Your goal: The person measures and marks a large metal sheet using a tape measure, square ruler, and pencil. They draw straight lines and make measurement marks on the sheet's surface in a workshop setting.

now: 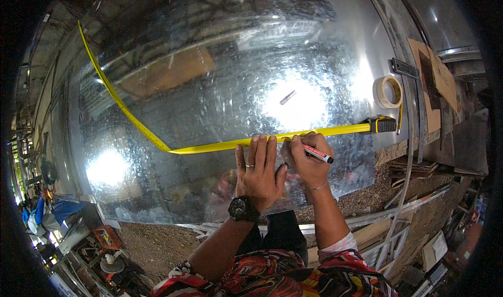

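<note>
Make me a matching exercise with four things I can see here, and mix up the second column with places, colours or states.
Things:
1. marker
2. tape roll
3. wristwatch
4. tape measure blade

Descriptions:
A. on the wrist of the left hand
B. yellow, sharply bent
C. held in the right hand
D. cream-coloured, ring-shaped

Pairs: 1-C, 2-D, 3-A, 4-B
</note>
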`<state>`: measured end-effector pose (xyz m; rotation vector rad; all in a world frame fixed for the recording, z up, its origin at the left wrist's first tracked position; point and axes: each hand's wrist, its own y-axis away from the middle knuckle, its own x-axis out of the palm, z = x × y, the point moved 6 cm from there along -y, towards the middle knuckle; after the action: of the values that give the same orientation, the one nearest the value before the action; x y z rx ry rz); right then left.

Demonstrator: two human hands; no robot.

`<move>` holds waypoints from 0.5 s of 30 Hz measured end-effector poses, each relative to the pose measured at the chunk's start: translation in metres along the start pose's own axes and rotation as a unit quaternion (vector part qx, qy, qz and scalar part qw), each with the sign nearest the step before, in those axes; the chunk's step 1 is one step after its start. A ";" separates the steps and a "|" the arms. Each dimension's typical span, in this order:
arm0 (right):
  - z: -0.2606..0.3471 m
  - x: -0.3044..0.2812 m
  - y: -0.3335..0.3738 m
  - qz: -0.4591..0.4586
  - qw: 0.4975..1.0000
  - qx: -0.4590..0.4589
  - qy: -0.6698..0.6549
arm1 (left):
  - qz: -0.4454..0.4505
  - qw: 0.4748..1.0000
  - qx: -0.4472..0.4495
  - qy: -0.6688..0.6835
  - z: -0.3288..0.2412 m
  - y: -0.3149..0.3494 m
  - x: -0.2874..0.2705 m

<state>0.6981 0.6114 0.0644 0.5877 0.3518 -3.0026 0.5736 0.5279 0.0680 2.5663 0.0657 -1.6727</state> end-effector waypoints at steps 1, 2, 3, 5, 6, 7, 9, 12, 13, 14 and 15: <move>0.000 -0.001 0.000 0.002 1.000 -0.002 0.001 | 0.000 1.000 0.001 0.000 0.000 0.000 0.000; 0.001 0.000 -0.002 0.003 1.000 -0.006 0.001 | -0.002 1.000 0.003 0.000 0.001 -0.002 0.001; 0.001 0.000 -0.004 0.004 1.000 -0.009 0.002 | -0.003 1.000 0.005 -0.001 0.002 -0.003 0.001; 0.004 0.001 -0.007 0.002 1.000 -0.024 0.011 | -0.002 1.000 0.005 -0.001 0.003 -0.005 0.002; 0.005 0.001 -0.007 0.002 0.999 -0.031 0.016 | 0.000 1.000 0.005 -0.001 0.003 -0.005 0.003; 0.005 0.001 -0.007 0.006 0.999 -0.030 0.017 | -0.001 1.000 0.005 -0.002 0.003 -0.005 0.003; 0.004 0.001 -0.006 0.014 0.999 -0.027 0.021 | -0.002 1.000 0.005 -0.002 0.003 -0.005 0.003; 0.004 0.001 -0.007 0.004 1.000 -0.026 0.004 | 0.001 1.000 0.005 0.007 0.003 -0.005 0.001; 0.004 0.001 -0.007 0.004 1.000 -0.027 -0.001 | 0.002 1.000 0.005 0.006 0.003 -0.005 0.001; 0.003 0.002 -0.006 0.006 1.000 -0.029 -0.007 | 0.002 1.000 0.004 0.006 0.003 -0.005 0.001; 0.002 0.002 -0.006 0.007 0.999 -0.030 -0.013 | 0.002 1.000 0.004 0.005 0.003 -0.005 0.001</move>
<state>0.6947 0.6170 0.0671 0.5430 0.4326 -2.9718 0.5712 0.5326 0.0654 2.5790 0.0556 -1.6633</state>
